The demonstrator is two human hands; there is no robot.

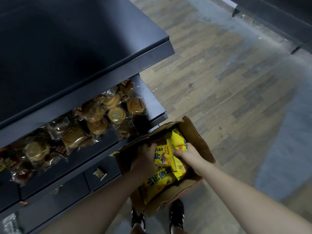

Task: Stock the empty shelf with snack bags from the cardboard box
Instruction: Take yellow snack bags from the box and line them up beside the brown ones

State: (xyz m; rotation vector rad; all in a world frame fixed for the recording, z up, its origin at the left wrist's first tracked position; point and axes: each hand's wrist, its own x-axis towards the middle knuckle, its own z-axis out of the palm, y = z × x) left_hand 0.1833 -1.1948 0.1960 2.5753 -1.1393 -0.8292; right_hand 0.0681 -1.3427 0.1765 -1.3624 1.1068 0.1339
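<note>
The cardboard box point(195, 137) sits on the floor at about 6 o'clock, its corrugated brown flaps standing open and their cut edges rough. Inside lie glossy yellow snack bags point(159, 181), crinkled plastic pillows with blue lettering. Both hands are down in the box. The left hand point(145, 156) curls its fingers over the left edge of an upright bundle of bags point(164, 157), and the right hand point(186, 152) clamps the same bundle from its 3 o'clock side, so the bags are squeezed between the two.

At 10 o'clock the top shelf point(67, 48) is a flat, bare slab of matte dark metal with a squared lip. Below it, toward 8 o'clock, round golden pastries point(116, 114) lie in shiny clear wrappers. Grey-brown wood-look planks point(228, 85) fill 2 o'clock. Dark shoes point(176, 215) with white stripes show just below the box.
</note>
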